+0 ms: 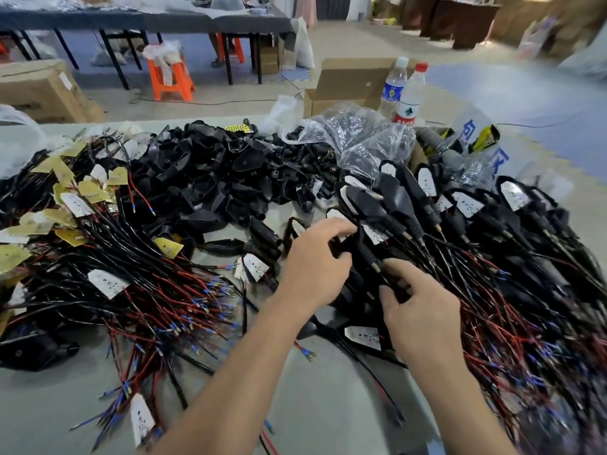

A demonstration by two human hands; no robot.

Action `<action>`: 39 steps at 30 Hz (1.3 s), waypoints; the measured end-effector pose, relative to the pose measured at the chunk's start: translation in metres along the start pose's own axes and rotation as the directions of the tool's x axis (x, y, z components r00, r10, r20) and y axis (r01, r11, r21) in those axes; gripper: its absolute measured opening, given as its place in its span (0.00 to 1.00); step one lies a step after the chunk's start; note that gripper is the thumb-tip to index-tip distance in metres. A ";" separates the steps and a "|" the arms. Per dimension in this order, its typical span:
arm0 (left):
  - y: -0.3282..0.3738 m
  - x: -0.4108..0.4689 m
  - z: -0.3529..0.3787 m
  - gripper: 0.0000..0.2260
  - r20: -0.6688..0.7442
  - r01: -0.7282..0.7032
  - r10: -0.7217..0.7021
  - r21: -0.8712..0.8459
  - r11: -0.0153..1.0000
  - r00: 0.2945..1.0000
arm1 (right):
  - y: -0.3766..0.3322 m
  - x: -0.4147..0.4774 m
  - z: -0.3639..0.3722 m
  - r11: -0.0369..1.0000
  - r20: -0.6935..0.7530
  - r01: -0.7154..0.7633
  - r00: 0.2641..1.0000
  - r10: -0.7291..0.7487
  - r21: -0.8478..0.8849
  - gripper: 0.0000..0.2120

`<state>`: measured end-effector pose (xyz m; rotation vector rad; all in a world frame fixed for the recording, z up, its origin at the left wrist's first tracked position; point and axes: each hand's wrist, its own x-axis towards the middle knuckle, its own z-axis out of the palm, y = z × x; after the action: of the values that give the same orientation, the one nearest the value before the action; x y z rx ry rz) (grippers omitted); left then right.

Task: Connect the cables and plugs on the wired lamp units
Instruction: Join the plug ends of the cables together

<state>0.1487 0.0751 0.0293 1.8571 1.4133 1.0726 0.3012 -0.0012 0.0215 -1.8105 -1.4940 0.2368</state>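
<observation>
The lamp point(361, 254), a black shell with a brass-collared stem, sits mid-bench point(328, 405) against the right pile. The left hand's point(313, 270) fingers point(338, 226) curl round the shell; the right hand point(422, 320) pinches the stem. Finished lamps point(476, 208) crowd the right, red-black wires point(170, 307) the left, empty shells point(210, 178) behind, bottles point(402, 93) beyond.

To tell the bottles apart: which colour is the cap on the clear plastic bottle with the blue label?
The round cap is white; head view.
</observation>
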 end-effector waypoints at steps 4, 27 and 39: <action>-0.005 -0.007 -0.005 0.17 -0.036 -0.060 0.066 0.139 0.988 0.997 | -0.002 -0.003 0.011 0.999 0.021 0.007 1.000 -0.008 0.045 0.22; -0.080 -0.079 -0.111 0.21 -0.494 0.392 -0.370 -0.063 0.918 0.787 | -0.123 -0.015 0.138 0.938 0.530 0.085 0.806 -0.264 0.337 0.20; -0.103 -0.101 -0.150 0.17 -0.579 0.502 -0.448 -0.076 0.861 0.681 | -0.181 0.011 0.191 0.932 0.644 0.355 0.696 -0.318 0.077 0.04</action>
<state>-0.0433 0.0025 -0.0027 1.1043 2.1768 1.3645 0.0565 0.0951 0.0104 -1.5082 -2.3081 0.7039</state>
